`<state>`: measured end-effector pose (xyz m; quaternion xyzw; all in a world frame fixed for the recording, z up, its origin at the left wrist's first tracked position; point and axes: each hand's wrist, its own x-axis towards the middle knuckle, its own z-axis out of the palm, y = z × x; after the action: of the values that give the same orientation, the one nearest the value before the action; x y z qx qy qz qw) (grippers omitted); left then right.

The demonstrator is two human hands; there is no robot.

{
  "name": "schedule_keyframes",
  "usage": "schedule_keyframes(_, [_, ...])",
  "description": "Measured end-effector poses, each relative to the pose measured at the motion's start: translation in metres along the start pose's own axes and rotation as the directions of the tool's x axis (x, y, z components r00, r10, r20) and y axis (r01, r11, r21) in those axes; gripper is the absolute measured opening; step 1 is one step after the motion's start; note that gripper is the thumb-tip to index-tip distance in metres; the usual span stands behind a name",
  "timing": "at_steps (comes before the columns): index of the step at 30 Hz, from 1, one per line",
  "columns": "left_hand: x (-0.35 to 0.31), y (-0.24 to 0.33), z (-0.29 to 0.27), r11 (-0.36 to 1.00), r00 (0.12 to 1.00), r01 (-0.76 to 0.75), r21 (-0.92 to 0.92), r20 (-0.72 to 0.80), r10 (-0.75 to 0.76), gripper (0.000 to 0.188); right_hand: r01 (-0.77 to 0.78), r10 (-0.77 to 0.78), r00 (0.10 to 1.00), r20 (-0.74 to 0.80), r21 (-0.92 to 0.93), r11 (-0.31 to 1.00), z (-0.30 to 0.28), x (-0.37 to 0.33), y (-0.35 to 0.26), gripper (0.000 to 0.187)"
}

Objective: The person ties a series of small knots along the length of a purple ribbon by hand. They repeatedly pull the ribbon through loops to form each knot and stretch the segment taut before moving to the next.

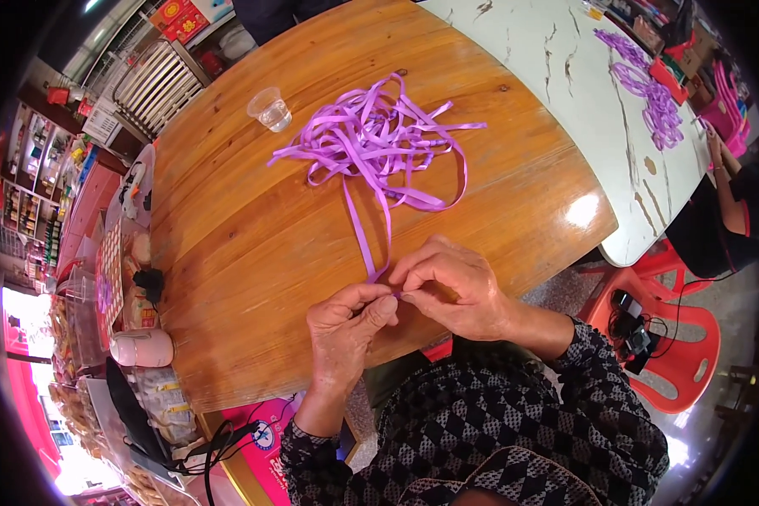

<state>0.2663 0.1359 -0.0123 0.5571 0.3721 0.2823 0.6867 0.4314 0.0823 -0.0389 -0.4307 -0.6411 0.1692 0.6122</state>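
A purple ribbon runs from a loose tangled heap of purple ribbon down to my two hands at the near side of the wooden table. My left hand pinches the ribbon's end between thumb and forefinger. Close against it, my right hand is closed too, thumb and forefinger on the same small piece of ribbon. The fingertips almost meet and hide most of what lies between them.
A clear plastic cup stands left of the heap. On the white marbled table at right lies more purple ribbon, near another person's arm. A red plastic chair holds black cables. A pinkish-white container sits at the left edge.
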Motion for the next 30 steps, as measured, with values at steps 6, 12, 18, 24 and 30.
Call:
schedule_keyframes(6, [0.0,-0.006,0.007,0.998,0.996,-0.04,-0.038,-0.082,0.037,0.014,-0.097,0.092,0.995,0.049,0.103,0.99,-0.006,-0.003,-0.001,0.014])
schedule_keyframes(12, [0.006,-0.009,0.007,0.988,0.992,-0.025,-0.151,-0.127,0.005,0.016,-0.407,0.39,0.913,0.116,0.279,0.87,-0.009,-0.006,-0.009,0.029])
schedule_keyframes(18, [0.01,-0.005,0.011,0.97,0.995,0.077,-0.231,-0.047,-0.09,0.017,-0.114,0.11,0.993,0.04,0.106,0.988,-0.003,-0.005,0.004,0.032])
schedule_keyframes(24, [0.006,-0.002,0.009,0.947,0.994,0.104,-0.305,0.01,-0.106,0.015,-0.114,0.114,0.993,-0.031,0.028,0.993,-0.005,-0.01,0.008,0.026])
schedule_keyframes(30, [0.005,-0.002,0.011,0.985,0.997,0.049,-0.164,-0.049,-0.058,0.014,-0.145,0.144,0.989,0.012,0.1,0.984,-0.004,-0.005,0.004,0.029])
